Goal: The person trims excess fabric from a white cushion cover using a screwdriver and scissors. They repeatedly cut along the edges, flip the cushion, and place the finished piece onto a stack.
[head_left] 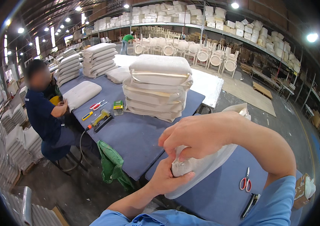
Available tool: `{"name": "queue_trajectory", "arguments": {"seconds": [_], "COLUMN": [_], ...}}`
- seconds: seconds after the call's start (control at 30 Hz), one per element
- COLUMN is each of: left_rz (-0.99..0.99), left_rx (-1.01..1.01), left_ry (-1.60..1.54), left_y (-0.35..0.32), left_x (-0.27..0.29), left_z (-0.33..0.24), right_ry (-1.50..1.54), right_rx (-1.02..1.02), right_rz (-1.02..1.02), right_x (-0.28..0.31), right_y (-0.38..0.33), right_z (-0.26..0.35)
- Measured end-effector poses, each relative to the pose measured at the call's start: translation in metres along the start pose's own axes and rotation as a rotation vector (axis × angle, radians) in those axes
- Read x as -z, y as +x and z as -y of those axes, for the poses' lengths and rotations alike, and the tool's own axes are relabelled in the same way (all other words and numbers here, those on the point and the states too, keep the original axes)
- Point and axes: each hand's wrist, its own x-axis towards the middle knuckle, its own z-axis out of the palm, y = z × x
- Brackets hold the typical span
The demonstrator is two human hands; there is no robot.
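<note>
In front of me a cushion (209,162) in off-white fabric is propped on edge above the blue table (201,192). My left hand (164,180) is closed around its near corner, the thumb along the underside. My right hand (199,137) reaches over the top, fingers bent down and pinching the fabric at that same corner. The cushion's far side is partly hidden by my right forearm. Red-handled scissors (245,184) lie on the table to the right, near a black stapler-like tool (250,205).
A tall cushion stack (158,88) stands ahead. Left of it lie a staple gun (102,120), a green box (118,107) and a screwdriver (87,115). A seated co-worker (45,105) handles another cushion (80,94). Green cloth (111,162) hangs off the table edge.
</note>
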Motion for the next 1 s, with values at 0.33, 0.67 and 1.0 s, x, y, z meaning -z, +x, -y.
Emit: {"name": "queue_trajectory", "arguments": {"seconds": [0.33,0.67,1.0], "left_rz": [-0.07,-0.155,-0.171], "left_rx": [-0.117,-0.251,-0.294], "left_ry": [0.103,0.172,0.179], "left_y": [0.002,0.004,0.004], "left_x": [-0.018,-0.031,-0.027], "left_z": [-0.018,-0.022,-0.007], "right_ry": [-0.594,-0.811,-0.403], "right_rx": [0.055,0.002,0.012], "right_rz": [-0.254,-0.219,-0.408], "right_x": [-0.01,0.0,-0.021], "right_y": [-0.04,-0.056,-0.042], "right_z": [0.034,0.054,0.047]}}
